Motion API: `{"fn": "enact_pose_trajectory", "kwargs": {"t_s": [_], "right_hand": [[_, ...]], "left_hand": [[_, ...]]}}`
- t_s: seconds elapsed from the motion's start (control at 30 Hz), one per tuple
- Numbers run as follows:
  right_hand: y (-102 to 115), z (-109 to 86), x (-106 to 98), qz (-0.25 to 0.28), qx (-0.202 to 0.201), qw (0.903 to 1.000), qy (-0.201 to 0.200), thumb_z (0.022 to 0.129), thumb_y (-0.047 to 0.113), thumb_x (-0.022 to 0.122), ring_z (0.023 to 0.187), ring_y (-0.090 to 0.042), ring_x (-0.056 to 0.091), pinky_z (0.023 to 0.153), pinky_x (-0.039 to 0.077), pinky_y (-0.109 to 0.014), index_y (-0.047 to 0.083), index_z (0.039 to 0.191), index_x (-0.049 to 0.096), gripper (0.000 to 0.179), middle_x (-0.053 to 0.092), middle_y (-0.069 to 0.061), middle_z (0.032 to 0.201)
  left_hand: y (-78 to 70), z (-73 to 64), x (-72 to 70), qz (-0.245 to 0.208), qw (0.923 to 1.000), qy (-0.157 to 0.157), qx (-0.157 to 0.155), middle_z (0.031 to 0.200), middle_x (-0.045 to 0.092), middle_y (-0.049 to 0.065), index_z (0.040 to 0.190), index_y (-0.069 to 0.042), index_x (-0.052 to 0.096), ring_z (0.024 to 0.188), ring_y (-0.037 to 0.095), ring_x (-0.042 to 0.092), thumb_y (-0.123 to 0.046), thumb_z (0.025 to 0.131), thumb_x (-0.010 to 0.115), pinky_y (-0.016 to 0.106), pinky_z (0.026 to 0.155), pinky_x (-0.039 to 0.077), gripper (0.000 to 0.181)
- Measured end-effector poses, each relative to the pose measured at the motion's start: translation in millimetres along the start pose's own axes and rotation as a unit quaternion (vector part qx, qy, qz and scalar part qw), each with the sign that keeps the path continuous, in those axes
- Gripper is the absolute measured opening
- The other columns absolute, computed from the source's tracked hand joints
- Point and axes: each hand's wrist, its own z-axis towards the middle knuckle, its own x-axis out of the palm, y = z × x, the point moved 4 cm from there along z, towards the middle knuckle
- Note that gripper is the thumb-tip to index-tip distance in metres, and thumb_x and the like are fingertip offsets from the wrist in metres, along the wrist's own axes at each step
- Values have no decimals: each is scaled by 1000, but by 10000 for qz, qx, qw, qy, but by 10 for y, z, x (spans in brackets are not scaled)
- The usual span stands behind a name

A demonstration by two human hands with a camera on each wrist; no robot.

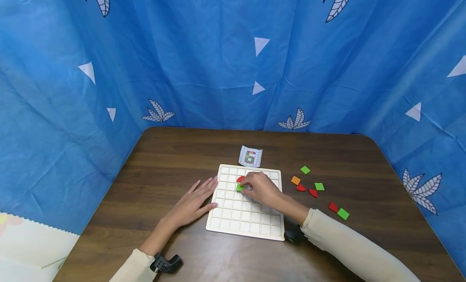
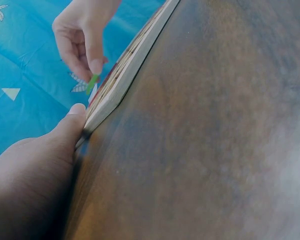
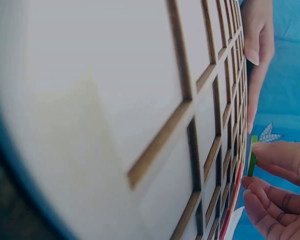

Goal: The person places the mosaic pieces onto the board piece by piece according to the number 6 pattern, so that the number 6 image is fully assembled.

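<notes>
- Grip state: right hand (image 1: 260, 188) pinches green tile (image 1: 239, 187) between thumb and fingertips. Right wrist view shows the tile's thin edge clear of the palm.
- Tile location: at the fingertips, on the grip's left side, over the upper middle of white grid board (image 1: 245, 216).
- Key relation: tile face vs board face. Both wrist views put them roughly parallel, tile just beside the surface. Contact: can't tell.
- Axis: tile looks square, partly covered by fingers, so no clear long axis. My read: what counts is corner alignment with the grid cell under the grip, not end-to-end direction.
- Nearest neighbour: red piece (image 1: 240, 179) on the board, just beyond the fingertips. Tight spot; a sloppy release could nudge it.
- Nearer hand: right, it has the tile. Left hand (image 1: 194, 203) is left of the grip and nearer the person, fingers straight and spread, touching the board's left edge, pinching nothing. Probably good enough to steady it.
- Pattern card (image 1: 250, 157): beyond the grip, at the board's far edge.
- Loose pieces: right of the grip on desk (image 1: 174, 168), incl. orange tile (image 1: 295, 180); well apart from the fingertips.
</notes>
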Motion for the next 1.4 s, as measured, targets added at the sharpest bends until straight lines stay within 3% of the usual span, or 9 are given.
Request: {"fn": "enact_pose_trajectory", "kwargs": {"t_s": [0.3, 0.83, 1.17, 1.4], "right_hand": [[3, 36, 42, 20, 28, 10000, 33, 79, 2, 86, 75, -17, 67, 63, 52, -24, 3, 93, 80, 15, 74, -5, 87], [-8, 39, 58, -281, -106, 9995, -94, 78, 1, 87, 84, -19, 68, 70, 58, -31, 7, 87, 83, 12, 74, -3, 87], [-9, 24, 73, -577, -136, 9982, 54, 80, 5, 86, 85, -18, 65, 69, 57, -29, 8, 90, 84, 11, 71, -2, 88], [16, 35, 60, -464, -289, 9985, 85, 81, 1, 84, 86, -21, 67, 75, 58, -32, 4, 92, 83, 12, 74, -6, 88]], "left_hand": [[-6, 21, -10, -17, 10000, 46, 25, 168, 20, 2, 162, -10, 24, 155, 21, 19, -53, 105, 47, 52, 124, 14, 74], [3, 11, 1, 36, 10000, 67, -25, 169, 20, 0, 162, -12, 24, 155, 18, 17, -56, 105, 44, 52, 124, 14, 75], [-1, 4, 4, -3, 10000, 75, -22, 168, 19, 1, 162, -12, 23, 155, 18, 17, -55, 105, 45, 52, 124, 14, 75], [-1, 6, 2, -4, 10000, 69, -19, 169, 19, 1, 162, -11, 24, 155, 19, 18, -54, 105, 45, 52, 124, 14, 75]]}}
